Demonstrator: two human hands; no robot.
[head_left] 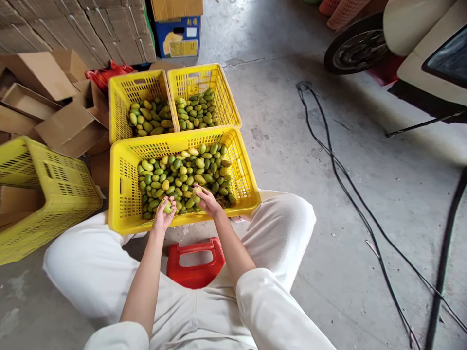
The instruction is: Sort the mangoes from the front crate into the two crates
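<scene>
A large yellow plastic crate [120, 194] rests against my knees, filled with many small green and yellowish fruits [182, 172]. My left hand [163, 214] is inside its near edge, fingers closed round one green fruit [168, 208]. My right hand [206, 199] is beside it, fingers curled on another pale green fruit [196, 194]. Two smaller yellow crates sit behind: the left one [120, 97] holds larger yellow-green fruits, the right one [226, 97] holds smaller dark green ones.
A red plastic stool [195, 265] shows between my legs. An empty yellow crate [40, 194] lies tilted at left among cardboard boxes [40, 78]. Black cables [339, 170] run across the concrete floor at right, near a scooter wheel [355, 48].
</scene>
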